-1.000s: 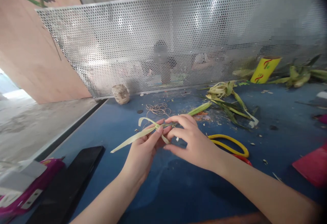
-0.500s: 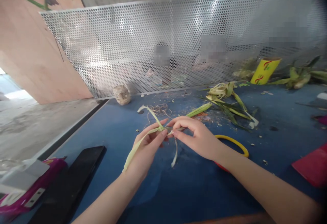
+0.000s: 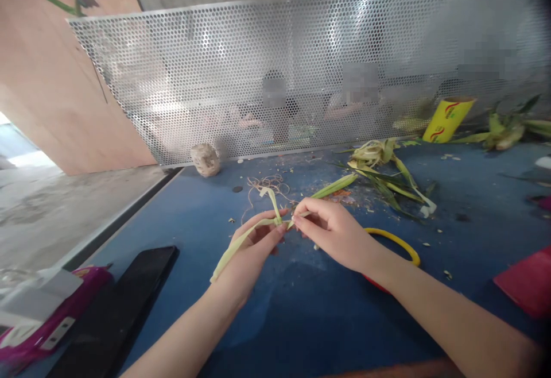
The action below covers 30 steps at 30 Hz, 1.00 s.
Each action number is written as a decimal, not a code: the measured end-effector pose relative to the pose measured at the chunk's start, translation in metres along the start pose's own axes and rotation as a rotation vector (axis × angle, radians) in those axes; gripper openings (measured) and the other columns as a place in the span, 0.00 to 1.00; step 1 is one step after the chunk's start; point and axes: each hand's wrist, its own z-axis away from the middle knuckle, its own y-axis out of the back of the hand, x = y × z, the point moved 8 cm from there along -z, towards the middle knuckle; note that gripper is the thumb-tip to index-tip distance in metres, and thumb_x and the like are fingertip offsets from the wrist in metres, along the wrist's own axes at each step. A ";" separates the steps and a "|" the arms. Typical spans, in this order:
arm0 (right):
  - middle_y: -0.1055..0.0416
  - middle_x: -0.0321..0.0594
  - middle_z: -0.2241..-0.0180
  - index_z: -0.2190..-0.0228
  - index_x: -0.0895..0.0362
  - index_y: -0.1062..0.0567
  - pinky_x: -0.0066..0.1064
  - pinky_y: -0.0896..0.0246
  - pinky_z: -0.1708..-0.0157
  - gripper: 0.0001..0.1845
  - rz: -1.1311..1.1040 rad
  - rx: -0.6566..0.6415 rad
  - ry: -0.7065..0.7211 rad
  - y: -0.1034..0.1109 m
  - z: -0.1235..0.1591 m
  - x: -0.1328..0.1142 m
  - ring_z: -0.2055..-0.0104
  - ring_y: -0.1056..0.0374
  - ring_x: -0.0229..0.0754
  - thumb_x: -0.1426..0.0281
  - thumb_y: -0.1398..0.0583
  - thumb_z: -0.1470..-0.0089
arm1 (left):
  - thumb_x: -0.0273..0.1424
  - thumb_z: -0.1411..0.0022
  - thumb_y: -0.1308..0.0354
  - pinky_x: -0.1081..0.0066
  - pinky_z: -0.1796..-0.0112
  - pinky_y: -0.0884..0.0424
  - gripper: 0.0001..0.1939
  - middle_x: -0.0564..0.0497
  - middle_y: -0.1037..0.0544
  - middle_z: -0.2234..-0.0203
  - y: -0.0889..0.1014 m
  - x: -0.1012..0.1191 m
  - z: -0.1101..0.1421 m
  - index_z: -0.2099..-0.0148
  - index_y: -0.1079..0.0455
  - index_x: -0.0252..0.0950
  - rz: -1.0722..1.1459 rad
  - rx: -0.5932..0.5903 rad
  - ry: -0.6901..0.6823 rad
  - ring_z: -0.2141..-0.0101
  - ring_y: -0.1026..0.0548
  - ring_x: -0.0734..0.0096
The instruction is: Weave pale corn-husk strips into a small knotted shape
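Between thumb and fingers, my left hand pinches pale green husk strips, which look like corn husk. One strip trails back over that hand toward the wrist, and another sticks up and bends over above the fingers. My right hand is closed, with thumb and forefinger on the strips' other end, just right of the left fingertips. The strips cross and look knotted or braided near the left thumb; fingers hide part of this. Behind the right hand lies a green husk leaf on the blue table.
Tangled string and a husk bundle lie beyond my hands. A yellow ring is partly under my right forearm. A black phone lies left, a yellow roll back right. Perforated metal screen stands behind.
The upright strip has swung right and bends more sharply. A loose end hanging below the fingers is no longer seen there. Both hands have shifted slightly right.
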 end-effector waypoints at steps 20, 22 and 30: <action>0.33 0.32 0.78 0.72 0.55 0.38 0.25 0.40 0.79 0.05 -0.195 -0.075 -0.153 -0.009 0.000 0.016 0.83 0.36 0.32 0.71 0.48 0.44 | 0.24 0.53 0.41 0.74 0.71 0.37 0.16 0.53 0.26 0.74 0.000 -0.005 0.000 0.60 0.24 0.39 0.044 -0.005 0.042 0.72 0.33 0.74; 0.33 0.31 0.79 0.72 0.55 0.38 0.25 0.40 0.80 0.06 -0.234 -0.097 -0.173 -0.012 0.001 0.016 0.84 0.37 0.32 0.70 0.48 0.43 | 0.29 0.51 0.38 0.75 0.71 0.37 0.14 0.53 0.27 0.74 -0.003 -0.006 -0.001 0.59 0.25 0.38 0.065 -0.046 0.037 0.72 0.33 0.74; 0.30 0.32 0.81 0.73 0.56 0.37 0.23 0.41 0.83 0.05 -0.428 -0.192 -0.274 -0.022 0.003 0.015 0.85 0.35 0.32 0.71 0.48 0.44 | 0.32 0.52 0.34 0.75 0.73 0.38 0.17 0.53 0.27 0.78 -0.005 -0.003 -0.004 0.58 0.26 0.32 0.146 -0.090 -0.018 0.76 0.34 0.77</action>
